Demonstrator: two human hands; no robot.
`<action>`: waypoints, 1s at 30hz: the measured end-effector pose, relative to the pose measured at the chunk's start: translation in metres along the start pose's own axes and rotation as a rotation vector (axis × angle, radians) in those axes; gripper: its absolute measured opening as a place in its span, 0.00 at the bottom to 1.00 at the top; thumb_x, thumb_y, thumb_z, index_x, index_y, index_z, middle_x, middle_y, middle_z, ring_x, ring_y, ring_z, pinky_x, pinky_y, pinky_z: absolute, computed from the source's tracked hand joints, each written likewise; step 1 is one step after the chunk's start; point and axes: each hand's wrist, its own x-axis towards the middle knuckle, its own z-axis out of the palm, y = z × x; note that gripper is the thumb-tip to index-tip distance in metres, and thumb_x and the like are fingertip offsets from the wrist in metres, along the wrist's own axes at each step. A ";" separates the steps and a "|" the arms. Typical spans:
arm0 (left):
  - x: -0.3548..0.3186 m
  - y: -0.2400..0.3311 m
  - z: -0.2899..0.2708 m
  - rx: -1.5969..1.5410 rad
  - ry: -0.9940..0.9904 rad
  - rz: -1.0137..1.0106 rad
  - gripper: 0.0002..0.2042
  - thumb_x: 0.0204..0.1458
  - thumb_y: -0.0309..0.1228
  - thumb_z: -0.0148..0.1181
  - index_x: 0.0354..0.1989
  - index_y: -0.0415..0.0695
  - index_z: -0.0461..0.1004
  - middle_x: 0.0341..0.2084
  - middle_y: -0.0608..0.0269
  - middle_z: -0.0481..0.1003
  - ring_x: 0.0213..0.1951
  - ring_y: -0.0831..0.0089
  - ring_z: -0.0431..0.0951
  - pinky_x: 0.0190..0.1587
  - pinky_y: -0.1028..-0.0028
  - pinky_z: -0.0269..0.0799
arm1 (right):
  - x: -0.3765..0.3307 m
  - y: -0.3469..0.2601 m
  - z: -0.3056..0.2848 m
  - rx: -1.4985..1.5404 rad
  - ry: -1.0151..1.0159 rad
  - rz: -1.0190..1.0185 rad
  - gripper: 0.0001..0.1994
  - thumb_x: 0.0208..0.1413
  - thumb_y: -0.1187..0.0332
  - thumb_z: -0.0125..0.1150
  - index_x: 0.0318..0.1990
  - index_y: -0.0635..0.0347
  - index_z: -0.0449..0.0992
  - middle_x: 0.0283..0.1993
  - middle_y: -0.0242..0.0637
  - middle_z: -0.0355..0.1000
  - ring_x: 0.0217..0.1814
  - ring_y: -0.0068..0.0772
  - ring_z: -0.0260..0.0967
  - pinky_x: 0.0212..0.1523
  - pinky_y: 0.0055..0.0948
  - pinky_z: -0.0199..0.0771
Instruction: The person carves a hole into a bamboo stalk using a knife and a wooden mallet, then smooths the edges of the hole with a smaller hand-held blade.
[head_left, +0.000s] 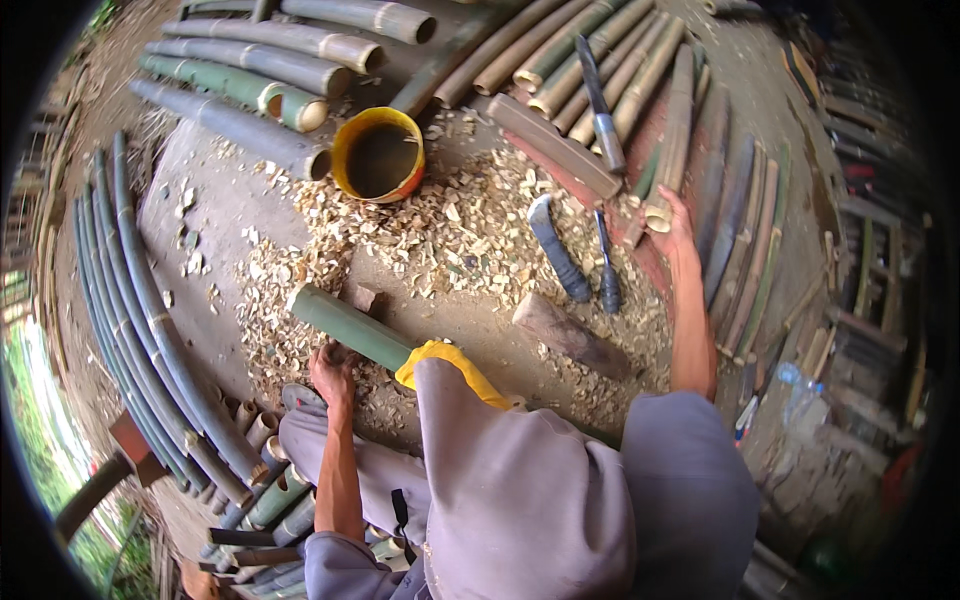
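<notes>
My right hand (675,225) reaches out to the right and grips the near end of a pale bamboo pole (677,140) in the row there. On the left, my left hand (333,373) is closed beside a green bamboo length (350,325); whatever its fingers might hold is hidden. That green piece slants across in front of me, with a yellow cloth (460,368) draped over it near my lap. Beyond it lie a curved tool with a dark wrapped handle (560,255) and a slim chisel-like tool with a dark handle (608,265).
Wood chips (440,235) cover the ground around a yellow bucket (343,150). A short log (570,335) lies right of the green bamboo. More bamboo poles (150,290) are stacked left, and others (240,65) lie at the far side. A long dark tool (597,105) rests across the right-hand poles.
</notes>
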 end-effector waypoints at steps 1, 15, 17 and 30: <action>-0.002 -0.004 -0.006 0.005 0.034 -0.014 0.21 0.30 0.29 0.70 0.38 0.39 0.77 0.33 0.54 0.74 0.40 0.55 0.73 0.45 0.64 0.68 | -0.001 0.005 0.026 0.145 -0.064 -0.066 0.16 0.52 0.58 0.58 0.40 0.60 0.66 0.26 0.40 0.71 0.22 0.36 0.70 0.26 0.32 0.73; -0.006 -0.015 -0.007 0.048 0.073 0.037 0.19 0.32 0.32 0.70 0.37 0.46 0.76 0.33 0.61 0.71 0.42 0.60 0.71 0.42 0.62 0.68 | -0.155 0.081 0.093 -0.944 -0.082 -0.600 0.34 0.27 0.71 0.60 0.52 0.68 0.65 0.44 0.45 0.66 0.46 0.41 0.65 0.51 0.35 0.64; -0.009 -0.023 -0.005 0.049 0.087 0.038 0.19 0.32 0.32 0.70 0.37 0.45 0.76 0.33 0.61 0.71 0.41 0.60 0.70 0.42 0.63 0.68 | -0.170 0.078 0.129 -1.046 -0.160 -0.608 0.34 0.28 0.70 0.61 0.52 0.66 0.66 0.42 0.44 0.70 0.42 0.40 0.70 0.47 0.35 0.70; -0.006 -0.012 -0.007 -0.209 0.038 -0.018 0.20 0.33 0.27 0.70 0.40 0.38 0.77 0.37 0.52 0.74 0.42 0.55 0.73 0.47 0.64 0.67 | -0.194 0.139 0.154 -1.026 -0.343 -0.465 0.36 0.28 0.64 0.67 0.53 0.67 0.68 0.44 0.49 0.73 0.47 0.41 0.73 0.49 0.34 0.71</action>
